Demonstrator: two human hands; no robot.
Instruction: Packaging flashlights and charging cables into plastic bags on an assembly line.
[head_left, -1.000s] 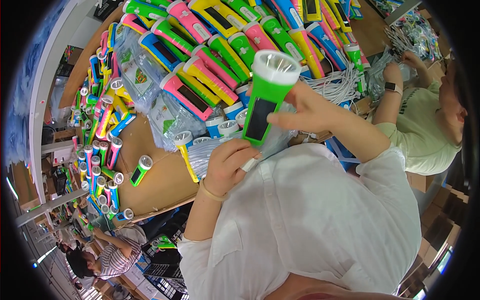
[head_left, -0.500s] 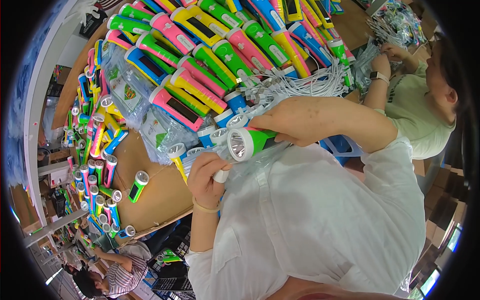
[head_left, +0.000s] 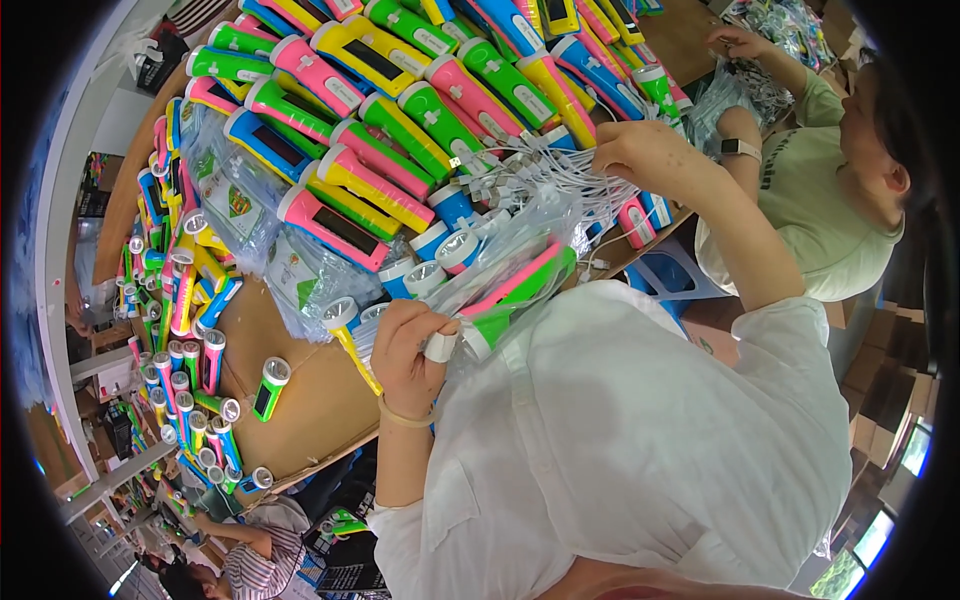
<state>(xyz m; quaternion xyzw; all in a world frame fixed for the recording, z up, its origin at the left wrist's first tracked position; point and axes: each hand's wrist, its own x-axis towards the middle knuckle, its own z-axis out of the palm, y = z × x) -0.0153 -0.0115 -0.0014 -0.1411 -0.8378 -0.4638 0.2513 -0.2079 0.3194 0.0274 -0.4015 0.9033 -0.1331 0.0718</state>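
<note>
My left hand [head_left: 402, 352] is closed on the edge of a clear plastic bag [head_left: 548, 222], with something white at its thumb. Inside the bag, against my white shirt, lies a pink and green flashlight [head_left: 522, 288], its head toward my left hand. My right hand [head_left: 652, 158] is over the heap of white USB cables [head_left: 545, 172], fingers bent together on the cables at its right side. Several blue flashlights [head_left: 452, 208] with white heads lie between the cables and my left hand. A yellow flashlight [head_left: 352, 335] rests right beside that hand.
Rows of coloured flashlights [head_left: 380, 130] cover the far table. Flat clear bags [head_left: 295, 270] lie left of them. More flashlights stand at the left, one green flashlight [head_left: 270, 388] apart on the brown tabletop [head_left: 300, 420]. A co-worker [head_left: 830, 200] sits at right, another [head_left: 260, 550] lower left.
My right hand has left the flashlight and moved up and right to the cables. The flashlight, earlier head-up in my hands, now lies inside the bag. The right co-worker's hand has lifted.
</note>
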